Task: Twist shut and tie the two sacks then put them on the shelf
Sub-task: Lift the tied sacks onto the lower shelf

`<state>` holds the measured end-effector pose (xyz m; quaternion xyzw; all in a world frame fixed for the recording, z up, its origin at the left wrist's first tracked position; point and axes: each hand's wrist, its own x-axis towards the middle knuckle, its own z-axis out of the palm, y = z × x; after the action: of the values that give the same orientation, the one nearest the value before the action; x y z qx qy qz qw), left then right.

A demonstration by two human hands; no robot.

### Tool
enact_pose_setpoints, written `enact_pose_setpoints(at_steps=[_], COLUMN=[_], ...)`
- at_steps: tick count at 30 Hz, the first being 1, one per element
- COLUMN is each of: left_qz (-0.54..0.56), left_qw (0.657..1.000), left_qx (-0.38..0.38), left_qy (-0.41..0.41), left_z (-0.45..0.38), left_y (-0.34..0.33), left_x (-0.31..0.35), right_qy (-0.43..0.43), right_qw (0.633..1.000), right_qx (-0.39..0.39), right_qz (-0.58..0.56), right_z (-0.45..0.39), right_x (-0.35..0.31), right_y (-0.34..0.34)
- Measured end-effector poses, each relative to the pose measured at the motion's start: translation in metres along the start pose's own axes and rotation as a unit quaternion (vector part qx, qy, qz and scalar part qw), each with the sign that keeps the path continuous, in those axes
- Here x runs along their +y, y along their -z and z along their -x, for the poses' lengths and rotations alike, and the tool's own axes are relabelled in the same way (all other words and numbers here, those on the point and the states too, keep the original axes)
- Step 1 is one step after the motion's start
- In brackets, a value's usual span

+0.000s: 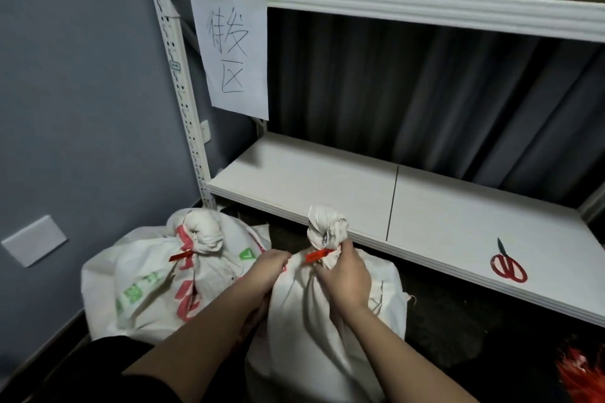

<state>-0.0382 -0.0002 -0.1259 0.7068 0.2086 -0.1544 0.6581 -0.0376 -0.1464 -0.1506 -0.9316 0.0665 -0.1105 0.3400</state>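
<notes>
White woven fabric, left sack (pixel 154 275): stood on the floor against the blue wall, neck twisted into a knob and bound with a red tie (pixel 182 254); judged finished.
Left hand (pixel 266 268): fingers curled at the neck of the right sack, pinching the fabric or the tie end just below the twist; which of the two could not be told.
Right sack (pixel 327 314): stood on the floor in front of the shelf edge, touching the left sack, its twisted top upright above the hands.
Red tie on right sack (pixel 317 255): wrapped around the neck, one end projecting to the left.
Right hand (pixel 343 275): curled around the neck, gripping the fabric just beside the tie.
Shelf (pixel 304 173): lower white board, bare to the left of the scissors (pixel 508 267), which lay near its right front edge.
Step in hand: tightening the second tie, by appearance.
Procedure: keep the twist compressed with the right hand; pull the tie end outward, not upward, so the loop seats below the knob; confirm no slack before release.
Caution: a loosened twist would likely let the tie slip off the neck.
</notes>
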Motion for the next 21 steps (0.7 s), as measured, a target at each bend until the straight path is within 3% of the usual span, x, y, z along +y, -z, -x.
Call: enact_pose_setpoints(at_steps=[3,6,11,15,21], left_qz=[-0.013,-0.038,-0.058,-0.114,-0.252], left_qw=[0.998,0.996,0.997,0.991,0.965], left_qx=[0.065,0.077,0.037,-0.043,-0.066], left_qy=[0.010,0.023,0.042,0.050,0.020], left_z=[-0.006,-0.004,0.012,0.026,0.039], left_y=[0.002,0.001,0.004,0.012,0.038], left_x=[-0.001,0.003,0.004,0.005,0.003], right_qy=[0.030,0.057,0.079,0.122,0.187], right_qw=[0.995,0.991,0.975,0.956,0.949], right_qx=[0.074,0.099,0.168,0.202,0.167], right_qz=[-0.060,-0.067,-0.122,-0.172,-0.194], right_z=[-0.009,-0.012,-0.005,-0.010,-0.050], right_x=[-0.016,-0.024,-0.053,-0.091,-0.125], right_y=[0.030,0.055,0.102,0.148,0.182])
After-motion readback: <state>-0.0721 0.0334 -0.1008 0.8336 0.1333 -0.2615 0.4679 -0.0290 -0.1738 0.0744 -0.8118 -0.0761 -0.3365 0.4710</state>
